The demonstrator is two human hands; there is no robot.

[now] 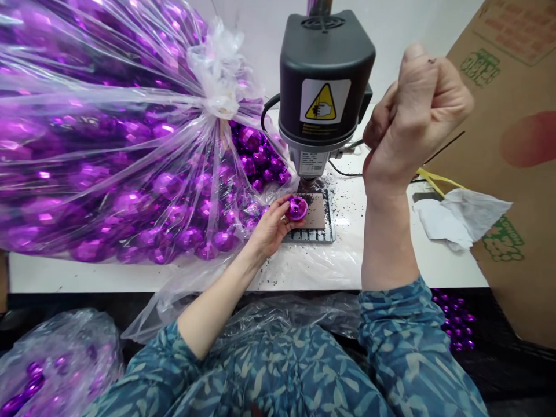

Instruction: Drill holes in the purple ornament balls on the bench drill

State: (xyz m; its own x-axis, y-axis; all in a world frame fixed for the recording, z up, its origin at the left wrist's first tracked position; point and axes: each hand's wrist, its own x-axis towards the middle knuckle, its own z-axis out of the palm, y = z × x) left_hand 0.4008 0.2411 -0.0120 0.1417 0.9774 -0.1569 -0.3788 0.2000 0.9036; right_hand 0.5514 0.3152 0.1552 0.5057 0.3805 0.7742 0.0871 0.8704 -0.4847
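My left hand (273, 227) pinches a shiny purple ball (297, 208) between thumb and fingers, just above the drill press's base plate (329, 231). A paler round face on the ball points up toward me. The black drill press (325, 75) stands over it, with a yellow warning triangle on its housing; its head hides the bit. To the right of the housing, my right hand (419, 107) is closed in a raised fist. A short metal lever (351, 147) runs from the press toward this fist, which hides its end.
A large clear bag (143, 156) of purple faceted balls fills the left. Another bag (61, 365) lies low at left. Dark shavings litter the white table (304, 272). White paper (456, 217) and a cardboard box (512, 116) are at right. More purple balls (456, 318) sit below the table edge.
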